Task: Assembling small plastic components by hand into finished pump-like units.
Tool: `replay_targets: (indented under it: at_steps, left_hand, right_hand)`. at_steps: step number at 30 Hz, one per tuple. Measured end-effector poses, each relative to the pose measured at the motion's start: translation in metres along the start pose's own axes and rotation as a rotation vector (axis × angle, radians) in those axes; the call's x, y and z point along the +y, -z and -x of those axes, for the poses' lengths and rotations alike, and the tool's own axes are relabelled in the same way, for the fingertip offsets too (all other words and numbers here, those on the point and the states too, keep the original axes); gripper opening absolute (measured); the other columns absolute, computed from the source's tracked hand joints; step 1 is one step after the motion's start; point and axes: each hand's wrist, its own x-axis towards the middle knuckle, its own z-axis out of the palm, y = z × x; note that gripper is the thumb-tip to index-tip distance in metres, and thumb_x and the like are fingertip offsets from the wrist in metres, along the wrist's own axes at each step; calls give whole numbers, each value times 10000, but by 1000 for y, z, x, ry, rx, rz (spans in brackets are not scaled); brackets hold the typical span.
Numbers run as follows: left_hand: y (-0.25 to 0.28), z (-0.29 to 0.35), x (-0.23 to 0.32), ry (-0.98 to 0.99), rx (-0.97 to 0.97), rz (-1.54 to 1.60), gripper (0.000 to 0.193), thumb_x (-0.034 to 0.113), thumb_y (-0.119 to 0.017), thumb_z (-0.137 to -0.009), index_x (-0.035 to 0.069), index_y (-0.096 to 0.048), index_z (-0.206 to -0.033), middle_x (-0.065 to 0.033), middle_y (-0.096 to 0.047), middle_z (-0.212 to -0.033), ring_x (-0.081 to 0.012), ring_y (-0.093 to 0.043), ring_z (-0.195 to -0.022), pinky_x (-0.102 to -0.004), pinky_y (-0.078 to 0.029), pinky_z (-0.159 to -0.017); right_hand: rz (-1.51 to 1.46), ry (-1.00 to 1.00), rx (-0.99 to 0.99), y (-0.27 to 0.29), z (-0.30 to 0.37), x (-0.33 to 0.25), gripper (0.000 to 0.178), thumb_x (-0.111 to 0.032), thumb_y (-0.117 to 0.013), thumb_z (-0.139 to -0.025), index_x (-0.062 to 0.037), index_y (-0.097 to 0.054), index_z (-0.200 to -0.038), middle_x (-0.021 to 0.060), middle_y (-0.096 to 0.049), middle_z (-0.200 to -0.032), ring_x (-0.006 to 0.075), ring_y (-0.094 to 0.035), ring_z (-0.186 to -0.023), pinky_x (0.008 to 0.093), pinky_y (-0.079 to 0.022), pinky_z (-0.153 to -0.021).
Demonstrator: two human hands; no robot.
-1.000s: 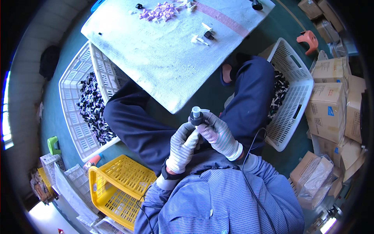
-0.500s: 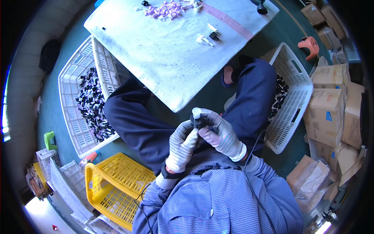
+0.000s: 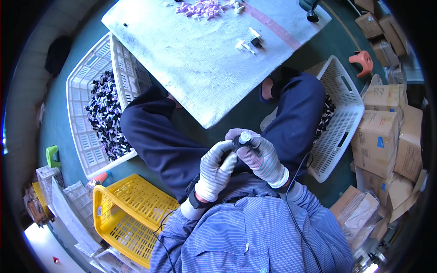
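In front of my lap, both gloved hands are brought together around a small black cylindrical part (image 3: 237, 144) with a translucent white round piece (image 3: 245, 137) at its end. My left hand (image 3: 215, 171) has its fingers closed on the black part from the left. From the right, my right hand (image 3: 260, 157) curls its fingers around the end with the white piece. The fingers hide much of both pieces. Beyond them on the white-topped table (image 3: 182, 59) lie a pile of pale pink and white small parts (image 3: 200, 9) and a few white nozzle pieces beside a black cap (image 3: 256, 42).
A white crate (image 3: 77, 118) with many black, white and lilac parts (image 3: 107, 118) stands at my left. Another white crate (image 3: 339, 113) with similar parts is at my right. A yellow crate (image 3: 132, 200) sits near-left. Cardboard boxes (image 3: 374, 136) stack up on the right.
The held piece has tilted so its white end faces up toward me and a little right. My right-hand fingers have shifted around it. The whole view has moved slightly.
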Motion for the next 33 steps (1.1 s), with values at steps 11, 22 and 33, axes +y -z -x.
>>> replay_targets:
  at_steps: [11,22,33]
  left_hand:
    - [17,-10,26,337,51,322,250,269,-658,-926,57,-635,-1057,4,-614,-742,-58,-543,-600,-197,-423,-524]
    - [165,-22,33,-113,277,987,298,268,-607,-963,75,-568,-1188,34,-579,-867,-27,-508,-636,-154,-369,-477]
    - [65,-36,21,209,226,735,388,258,-613,-955,43,-542,-1269,-30,-624,-1069,-78,-582,-828,-225,-475,-669]
  right_hand:
    - [169,-275,62,-19,-14,-11,304,-157,-623,-945,-20,-597,-1215,37,-656,-1007,72,-591,-899,230,-487,-805]
    - [119,-416,18,-17,0,0,275,-105,-598,-954,20,-599,-1199,58,-675,-998,105,-625,-914,244,-502,-847]
    - [230,-431,-24,-16,0,2,293,-145,-589,-960,24,-600,-1199,84,-683,-1012,117,-627,-937,259,-494,-853]
